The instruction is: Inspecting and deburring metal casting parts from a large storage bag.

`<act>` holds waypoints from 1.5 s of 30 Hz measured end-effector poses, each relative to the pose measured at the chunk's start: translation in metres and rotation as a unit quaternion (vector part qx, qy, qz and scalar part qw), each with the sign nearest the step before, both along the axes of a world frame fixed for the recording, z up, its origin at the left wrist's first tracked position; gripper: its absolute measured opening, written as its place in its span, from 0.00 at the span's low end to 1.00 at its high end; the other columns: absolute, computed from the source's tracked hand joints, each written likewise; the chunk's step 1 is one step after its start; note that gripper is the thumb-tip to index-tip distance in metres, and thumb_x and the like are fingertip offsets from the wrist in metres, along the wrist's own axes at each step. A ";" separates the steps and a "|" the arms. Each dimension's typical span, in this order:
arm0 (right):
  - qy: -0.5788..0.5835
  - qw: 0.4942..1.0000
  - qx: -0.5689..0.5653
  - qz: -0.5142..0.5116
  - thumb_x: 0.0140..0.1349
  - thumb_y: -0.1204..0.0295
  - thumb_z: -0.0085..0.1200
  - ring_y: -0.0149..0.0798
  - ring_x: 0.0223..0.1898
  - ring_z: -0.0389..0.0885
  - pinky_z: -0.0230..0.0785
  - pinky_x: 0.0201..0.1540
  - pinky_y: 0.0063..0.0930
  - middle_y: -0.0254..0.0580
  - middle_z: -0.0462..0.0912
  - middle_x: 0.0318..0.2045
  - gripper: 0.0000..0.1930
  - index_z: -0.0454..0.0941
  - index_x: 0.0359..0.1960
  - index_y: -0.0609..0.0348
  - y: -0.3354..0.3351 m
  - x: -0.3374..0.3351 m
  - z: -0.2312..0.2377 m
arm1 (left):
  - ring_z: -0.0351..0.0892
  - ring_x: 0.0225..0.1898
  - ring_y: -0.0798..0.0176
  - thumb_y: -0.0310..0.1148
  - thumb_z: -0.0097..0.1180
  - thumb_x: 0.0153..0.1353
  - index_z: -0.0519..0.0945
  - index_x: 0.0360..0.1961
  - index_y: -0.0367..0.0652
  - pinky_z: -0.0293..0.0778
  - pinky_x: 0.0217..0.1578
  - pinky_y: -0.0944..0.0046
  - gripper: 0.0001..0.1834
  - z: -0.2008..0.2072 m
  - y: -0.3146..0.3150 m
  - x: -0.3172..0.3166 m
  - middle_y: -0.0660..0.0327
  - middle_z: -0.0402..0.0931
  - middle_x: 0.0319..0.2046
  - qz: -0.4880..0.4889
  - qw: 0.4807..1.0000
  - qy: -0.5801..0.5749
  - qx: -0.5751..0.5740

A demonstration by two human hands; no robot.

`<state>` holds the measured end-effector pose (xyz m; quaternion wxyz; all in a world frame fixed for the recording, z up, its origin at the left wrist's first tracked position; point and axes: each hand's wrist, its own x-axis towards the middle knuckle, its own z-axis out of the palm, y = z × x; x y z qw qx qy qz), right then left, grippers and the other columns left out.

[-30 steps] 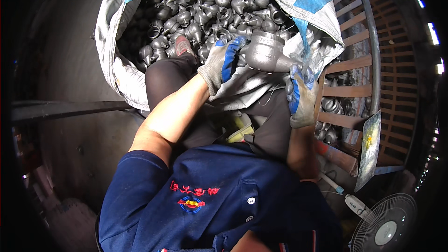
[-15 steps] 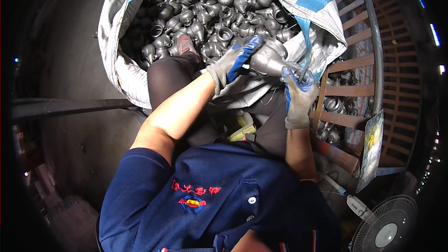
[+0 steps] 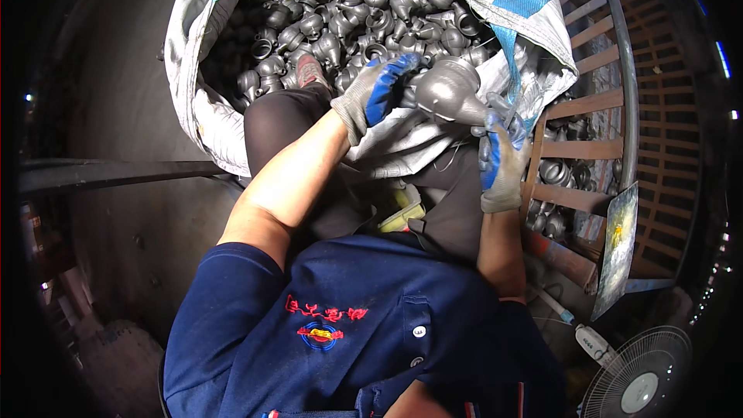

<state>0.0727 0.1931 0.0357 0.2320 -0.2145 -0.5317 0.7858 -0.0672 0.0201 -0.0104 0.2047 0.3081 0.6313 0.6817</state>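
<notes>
My right hand [image 3: 501, 161], in a grey glove with a blue palm, is closed on the narrow end of a grey bulb-shaped metal casting [image 3: 449, 91]. The casting lies tilted, its wide end up and to the left, above the near rim of a big white sack [image 3: 402, 139]. To the left of it, my left hand [image 3: 373, 97], gloved the same way, has its fingers stretched out toward the casting, a small gap apart from it. Many similar grey castings [image 3: 348, 11] fill the sack. My right fingertips are partly hidden behind the casting's neck.
A slatted crate [image 3: 584, 151] with more castings stands at the right, beside a metal post [image 3: 625, 70]. A fan [image 3: 638, 391] stands at the lower right. At the left runs a dark bar [image 3: 116, 178]. My shoe [image 3: 311, 71] rests against the castings.
The casting has turned a little in my right hand, which has shifted slightly right and down. My left hand has drawn back to the left, away from the casting.
</notes>
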 end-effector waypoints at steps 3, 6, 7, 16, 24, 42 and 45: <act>-0.044 0.997 -0.061 0.034 0.60 0.69 0.52 0.23 0.15 0.71 0.63 0.18 0.15 0.38 0.79 0.23 0.09 0.74 0.38 0.61 0.008 0.007 -0.007 | 0.69 0.23 0.74 0.40 0.44 0.65 0.74 0.44 0.41 0.67 0.23 0.75 0.16 0.006 -0.007 -0.003 0.64 0.74 0.30 0.045 0.998 -0.050 -0.021; -0.092 0.987 -0.122 0.052 0.61 0.63 0.50 0.22 0.07 0.62 0.50 0.09 0.15 0.38 0.75 0.15 0.10 0.73 0.34 0.57 0.006 0.011 -0.020 | 0.67 0.20 0.75 0.41 0.42 0.65 0.75 0.42 0.40 0.64 0.20 0.75 0.16 0.040 -0.001 0.009 0.65 0.73 0.26 0.022 0.965 -0.260 0.021; -0.115 0.982 -0.146 0.035 0.62 0.61 0.49 0.22 0.05 0.57 0.43 0.06 0.15 0.38 0.73 0.12 0.11 0.73 0.32 0.55 0.003 0.010 -0.021 | 0.67 0.20 0.75 0.41 0.42 0.65 0.75 0.42 0.40 0.64 0.20 0.75 0.16 0.039 -0.002 0.010 0.65 0.73 0.26 0.023 0.965 -0.259 0.019; -0.209 0.958 -0.194 0.022 0.58 0.51 0.52 0.29 0.04 0.60 0.45 0.05 0.20 0.41 0.71 0.10 0.20 0.65 0.20 0.52 0.009 0.011 -0.036 | 0.64 0.16 0.76 0.42 0.45 0.64 0.77 0.40 0.40 0.61 0.16 0.74 0.16 0.049 0.008 0.022 0.67 0.69 0.19 0.056 0.982 -0.164 -0.076; -0.033 0.939 -0.317 0.129 0.63 0.52 0.44 0.30 0.07 0.64 0.54 0.06 0.18 0.48 0.75 0.18 0.17 0.70 0.33 0.52 0.029 0.038 -0.056 | 0.72 0.26 0.74 0.30 0.58 0.54 0.80 0.36 0.39 0.68 0.24 0.74 0.09 0.106 0.042 0.032 0.65 0.77 0.29 0.058 0.977 -0.196 -0.067; -0.065 0.847 -0.362 0.385 0.63 0.64 0.42 0.26 0.10 0.66 0.55 0.10 0.16 0.34 0.74 0.16 0.14 0.74 0.41 0.60 0.023 0.066 -0.111 | 0.78 0.28 0.60 0.26 0.54 0.47 0.81 0.28 0.43 0.74 0.33 0.62 0.06 0.198 0.330 0.089 0.55 0.79 0.27 0.049 0.992 0.104 0.046; -0.092 0.860 -0.363 0.348 0.64 0.64 0.41 0.25 0.09 0.63 0.53 0.09 0.17 0.35 0.74 0.17 0.15 0.73 0.43 0.62 0.031 0.065 -0.104 | 0.77 0.27 0.64 0.28 0.59 0.52 0.80 0.32 0.39 0.74 0.29 0.65 0.06 0.190 0.321 0.100 0.58 0.78 0.26 -0.027 0.970 -0.209 0.117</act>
